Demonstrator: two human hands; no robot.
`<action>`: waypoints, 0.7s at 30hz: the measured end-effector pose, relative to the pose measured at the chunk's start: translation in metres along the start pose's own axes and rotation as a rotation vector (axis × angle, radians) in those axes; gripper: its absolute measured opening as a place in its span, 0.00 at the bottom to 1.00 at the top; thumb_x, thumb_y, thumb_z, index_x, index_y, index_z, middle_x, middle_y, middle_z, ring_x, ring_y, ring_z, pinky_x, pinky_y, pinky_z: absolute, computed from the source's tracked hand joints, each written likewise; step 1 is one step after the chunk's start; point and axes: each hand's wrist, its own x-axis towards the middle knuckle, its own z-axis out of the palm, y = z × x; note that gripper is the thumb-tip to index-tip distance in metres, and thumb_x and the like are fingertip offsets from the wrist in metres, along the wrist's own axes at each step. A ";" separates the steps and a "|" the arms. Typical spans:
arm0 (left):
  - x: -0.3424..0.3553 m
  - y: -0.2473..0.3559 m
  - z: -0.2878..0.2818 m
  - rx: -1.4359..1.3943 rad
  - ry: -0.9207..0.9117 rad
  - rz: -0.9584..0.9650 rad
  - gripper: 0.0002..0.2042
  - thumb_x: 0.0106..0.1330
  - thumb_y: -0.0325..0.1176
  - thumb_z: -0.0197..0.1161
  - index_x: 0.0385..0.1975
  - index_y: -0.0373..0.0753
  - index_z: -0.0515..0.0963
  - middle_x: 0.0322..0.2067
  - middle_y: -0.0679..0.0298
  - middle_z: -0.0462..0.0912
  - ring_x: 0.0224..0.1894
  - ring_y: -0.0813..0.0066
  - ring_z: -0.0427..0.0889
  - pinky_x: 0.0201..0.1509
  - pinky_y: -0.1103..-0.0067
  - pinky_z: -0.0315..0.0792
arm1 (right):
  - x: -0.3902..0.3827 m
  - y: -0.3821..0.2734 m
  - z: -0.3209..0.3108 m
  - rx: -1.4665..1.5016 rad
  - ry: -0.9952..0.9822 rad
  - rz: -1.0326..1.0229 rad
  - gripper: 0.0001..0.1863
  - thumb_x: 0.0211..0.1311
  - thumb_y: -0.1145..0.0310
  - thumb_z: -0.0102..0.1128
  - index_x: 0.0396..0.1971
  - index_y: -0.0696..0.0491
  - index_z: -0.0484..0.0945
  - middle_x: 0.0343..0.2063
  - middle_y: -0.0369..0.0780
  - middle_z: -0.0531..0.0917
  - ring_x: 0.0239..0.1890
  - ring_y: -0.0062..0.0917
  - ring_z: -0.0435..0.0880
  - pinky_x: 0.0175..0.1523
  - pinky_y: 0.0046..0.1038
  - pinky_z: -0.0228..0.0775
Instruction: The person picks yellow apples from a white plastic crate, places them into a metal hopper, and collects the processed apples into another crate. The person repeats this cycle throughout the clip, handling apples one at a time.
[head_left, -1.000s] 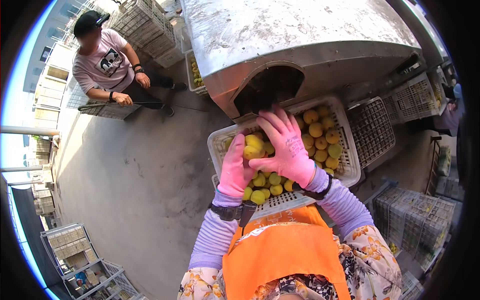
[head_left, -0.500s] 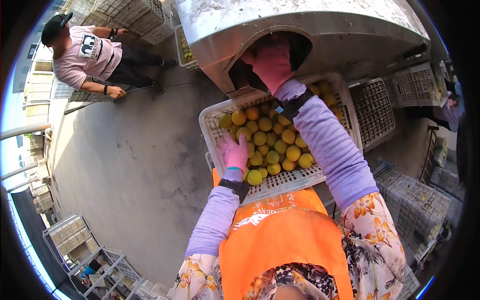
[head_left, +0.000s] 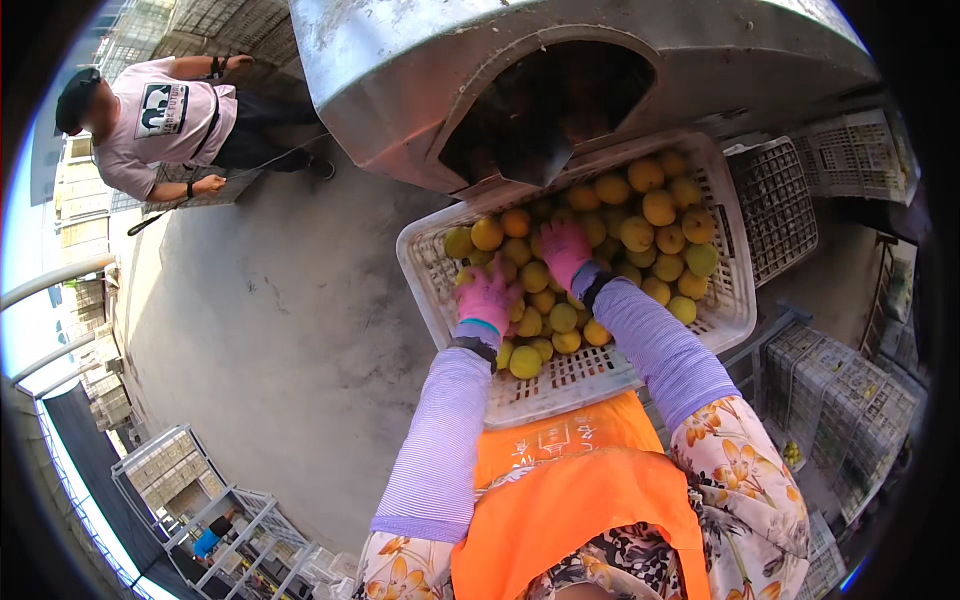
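A white plastic crate full of round yellow, orange and greenish fruit lies in front of me. Gloved in pink, my left hand rests on the fruit near the crate's left end, its fingers apart. My right hand, in a matching glove, lies on the fruit around the middle of the crate with fingers spread; some fingertips dip between the fruit and are hidden. Just beyond the crate is a metal machine with a dark rounded opening, its inside hard to make out.
To the far left a person in a pink shirt holds a thin dark rod. A dark-meshed crate stands right of mine. Strapped crate stacks are at the right, and a metal rack is at the lower left.
My right hand has come out of the machine's opening and down onto the fruit. My left hand has shifted slightly right over the fruit. The crate's right part now shows more fruit.
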 end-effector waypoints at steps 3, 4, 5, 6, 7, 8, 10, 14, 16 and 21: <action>0.013 -0.007 -0.007 -0.121 -0.048 0.052 0.41 0.47 0.53 0.80 0.65 0.53 0.75 0.75 0.51 0.55 0.67 0.43 0.68 0.63 0.56 0.75 | 0.009 0.001 -0.012 0.031 -0.071 -0.050 0.17 0.63 0.65 0.58 0.50 0.53 0.80 0.50 0.43 0.83 0.54 0.38 0.81 0.55 0.40 0.74; 0.012 -0.006 -0.009 -0.174 -0.066 0.054 0.39 0.47 0.50 0.81 0.64 0.53 0.76 0.75 0.50 0.55 0.67 0.43 0.69 0.64 0.57 0.75 | 0.006 0.002 -0.026 0.008 -0.109 -0.099 0.19 0.62 0.63 0.60 0.52 0.53 0.80 0.51 0.44 0.84 0.54 0.39 0.81 0.56 0.40 0.74; 0.006 -0.003 -0.018 -0.312 0.005 -0.022 0.39 0.49 0.51 0.80 0.64 0.51 0.75 0.74 0.50 0.59 0.66 0.46 0.71 0.64 0.60 0.75 | -0.005 0.010 -0.034 0.212 0.008 -0.043 0.24 0.60 0.61 0.64 0.55 0.53 0.79 0.53 0.45 0.83 0.56 0.40 0.81 0.58 0.39 0.74; -0.006 0.002 -0.024 -0.450 0.076 -0.098 0.38 0.52 0.51 0.79 0.65 0.49 0.75 0.72 0.51 0.62 0.65 0.49 0.73 0.65 0.62 0.75 | -0.026 0.015 -0.041 0.414 0.127 0.013 0.28 0.57 0.59 0.67 0.58 0.53 0.78 0.55 0.47 0.82 0.57 0.41 0.81 0.60 0.39 0.74; -0.020 0.005 -0.029 -0.586 0.148 -0.175 0.38 0.54 0.51 0.79 0.65 0.48 0.74 0.71 0.52 0.65 0.63 0.52 0.75 0.65 0.65 0.75 | -0.046 0.020 -0.056 0.615 0.253 0.068 0.33 0.55 0.57 0.70 0.62 0.54 0.77 0.57 0.48 0.82 0.59 0.42 0.80 0.62 0.38 0.74; -0.028 0.003 -0.023 -1.028 0.240 -0.088 0.39 0.55 0.55 0.78 0.65 0.45 0.74 0.67 0.54 0.68 0.62 0.57 0.76 0.65 0.68 0.74 | -0.064 0.027 -0.084 0.934 0.181 0.050 0.37 0.53 0.58 0.72 0.64 0.54 0.75 0.58 0.48 0.81 0.60 0.41 0.80 0.64 0.37 0.72; -0.050 -0.001 0.000 -1.914 0.387 0.133 0.42 0.56 0.63 0.75 0.64 0.40 0.75 0.61 0.59 0.75 0.60 0.69 0.76 0.64 0.73 0.72 | -0.108 0.038 -0.148 1.568 0.013 0.001 0.44 0.48 0.58 0.76 0.68 0.54 0.72 0.60 0.47 0.79 0.63 0.39 0.78 0.67 0.35 0.70; -0.108 0.009 -0.045 -2.115 0.460 0.327 0.50 0.58 0.74 0.67 0.68 0.36 0.68 0.59 0.64 0.75 0.61 0.73 0.74 0.67 0.74 0.68 | -0.141 0.031 -0.209 1.419 0.261 -0.099 0.50 0.46 0.55 0.79 0.71 0.54 0.68 0.58 0.47 0.78 0.61 0.39 0.78 0.66 0.34 0.71; -0.114 0.008 -0.052 -2.141 0.492 0.376 0.52 0.56 0.76 0.65 0.70 0.38 0.66 0.62 0.62 0.75 0.64 0.69 0.75 0.70 0.69 0.69 | -0.153 0.030 -0.240 1.326 0.275 -0.088 0.52 0.45 0.52 0.80 0.72 0.54 0.67 0.56 0.47 0.79 0.59 0.40 0.79 0.64 0.35 0.71; -0.122 0.011 -0.086 -2.310 0.482 0.495 0.53 0.55 0.78 0.63 0.71 0.40 0.64 0.66 0.59 0.72 0.69 0.63 0.72 0.74 0.64 0.67 | -0.161 0.029 -0.277 1.113 0.346 -0.097 0.53 0.44 0.52 0.82 0.72 0.53 0.66 0.56 0.53 0.78 0.55 0.48 0.82 0.61 0.37 0.75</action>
